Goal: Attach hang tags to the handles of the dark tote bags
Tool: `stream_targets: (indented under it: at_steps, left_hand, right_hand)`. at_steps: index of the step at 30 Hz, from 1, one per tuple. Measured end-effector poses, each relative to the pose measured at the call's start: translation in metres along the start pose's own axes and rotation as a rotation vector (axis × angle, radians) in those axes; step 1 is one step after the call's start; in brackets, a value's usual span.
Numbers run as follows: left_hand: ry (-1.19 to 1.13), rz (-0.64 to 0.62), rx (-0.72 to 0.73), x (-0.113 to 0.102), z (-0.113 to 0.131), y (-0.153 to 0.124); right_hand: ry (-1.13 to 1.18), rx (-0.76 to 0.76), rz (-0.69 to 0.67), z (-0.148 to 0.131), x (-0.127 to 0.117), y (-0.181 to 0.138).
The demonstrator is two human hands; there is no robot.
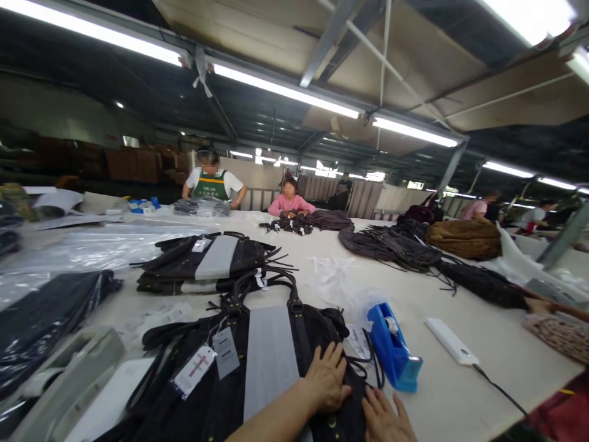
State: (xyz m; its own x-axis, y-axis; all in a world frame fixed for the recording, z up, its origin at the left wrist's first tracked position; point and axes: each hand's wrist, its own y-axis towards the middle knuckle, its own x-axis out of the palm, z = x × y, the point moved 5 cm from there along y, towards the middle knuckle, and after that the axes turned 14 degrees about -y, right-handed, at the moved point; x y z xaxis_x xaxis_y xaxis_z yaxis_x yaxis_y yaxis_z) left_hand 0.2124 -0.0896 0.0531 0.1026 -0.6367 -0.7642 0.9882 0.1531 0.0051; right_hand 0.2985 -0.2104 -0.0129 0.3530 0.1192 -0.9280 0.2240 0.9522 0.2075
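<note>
A black handbag (216, 393) lies in front of me with a grey paper band (269, 359) across it and hang tags (196, 368) on its left strap. My left hand (327, 377) rests flat on the bag's right side, fingers stretched out and holding nothing. My right hand (385, 418) lies at the bag's lower right corner, near the bottom edge of the view. Its fingers are spread and empty. A blue tape dispenser (392, 350) stands just right of both hands.
A second pile of black bags (207, 261) with a grey band lies farther back. Clear plastic sheets (92, 245) cover the left. A white flat device (451, 341) with a cable lies right. Fringed dark bags (391, 245) and a brown bag (464, 238) sit beyond. Two people (211, 181) work at the far edge.
</note>
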Motion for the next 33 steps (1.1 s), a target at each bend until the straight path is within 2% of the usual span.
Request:
stream_targets:
  at_steps: [4, 7, 10, 14, 17, 19, 22, 24, 26, 27, 28, 30, 32, 33]
  left_hand:
    - [0.017, -0.013, -0.010, 0.002, -0.002, -0.001]
    - [0.076, -0.065, -0.057, -0.008, 0.000, -0.012]
    - [0.131, -0.093, -0.101, -0.033, 0.007, -0.034]
    - [0.142, -0.013, -0.053, -0.075, 0.027, -0.077]
    - [0.111, 0.103, 0.007, -0.107, 0.040, -0.121]
    - [0.024, 0.223, -0.027, -0.132, 0.037, -0.157]
    - [-0.167, 0.533, -0.206, -0.168, 0.009, -0.227]
    - [-0.307, 0.791, -0.425, -0.178, -0.020, -0.283]
    - [-0.469, 0.982, -0.629, -0.172, -0.044, -0.333]
    - [-0.564, 1.025, -0.699, -0.163, -0.052, -0.351]
    - [-0.668, 1.030, -0.743, -0.152, -0.056, -0.363]
    - [-0.850, 0.959, -0.761, -0.126, -0.052, -0.371]
    - [-0.896, 0.874, -0.725, -0.105, -0.037, -0.367]
    - [-0.844, 0.858, -0.709, -0.099, -0.029, -0.364]
  right_hand:
    - [0.005, 0.038, -0.066, -0.017, -0.031, 0.034]
    - [0.093, 0.063, -0.024, -0.027, -0.035, 0.046]
    - [0.156, 0.053, 0.100, -0.026, -0.026, 0.042]
    - [0.244, 0.056, 0.164, -0.018, -0.014, 0.032]
    - [0.307, 0.086, 0.117, -0.014, -0.011, 0.028]
    - [0.344, 0.091, 0.075, -0.013, -0.011, 0.029]
    - [0.387, 0.093, 0.007, -0.011, -0.011, 0.031]
    - [0.401, 0.097, -0.032, -0.009, -0.012, 0.032]
    - [0.405, 0.094, -0.045, -0.008, -0.014, 0.032]
    - [0.405, 0.084, -0.040, -0.008, -0.015, 0.032]
    - [0.405, 0.069, -0.033, -0.008, -0.017, 0.032]
    - [0.401, 0.034, -0.023, -0.009, -0.018, 0.033]
    - [0.389, 0.029, -0.018, -0.007, -0.019, 0.034]
    - [0.380, 0.037, -0.023, -0.006, -0.018, 0.035]
